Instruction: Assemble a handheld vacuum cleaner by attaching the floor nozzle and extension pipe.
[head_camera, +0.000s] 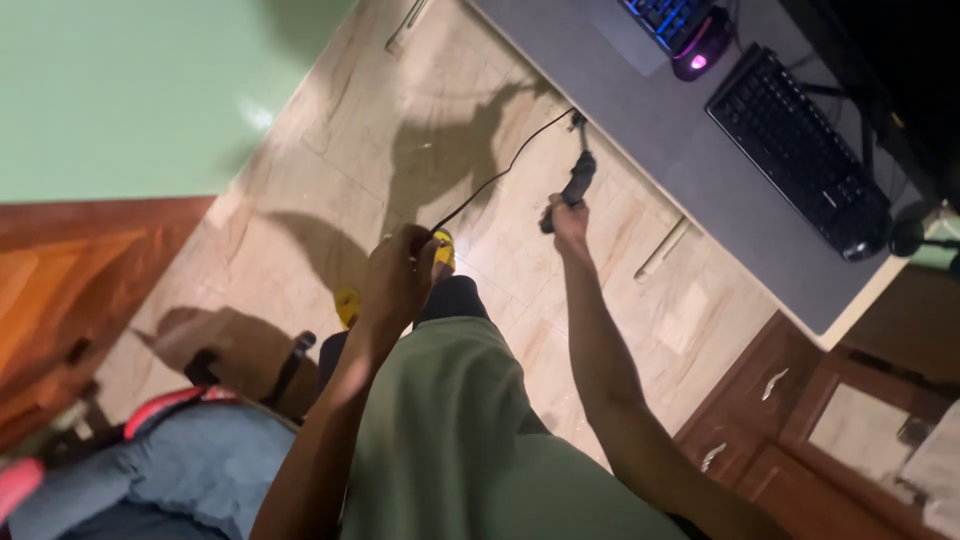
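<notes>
While the left hand (400, 275) closes around a yellow tool (443, 252), the right hand (568, 218) pinches a dark plug-like piece (577, 182) on the thin black cable (500, 175), above the tiled floor (420, 110). Light and limp, the cable seems best held at its stiff end.

The left hand (398, 278) hides most of a yellow object (444, 250). The frame's top edge cuts off the lit keyboard (668, 17); the cabinet (840, 420) is blurred.
</notes>
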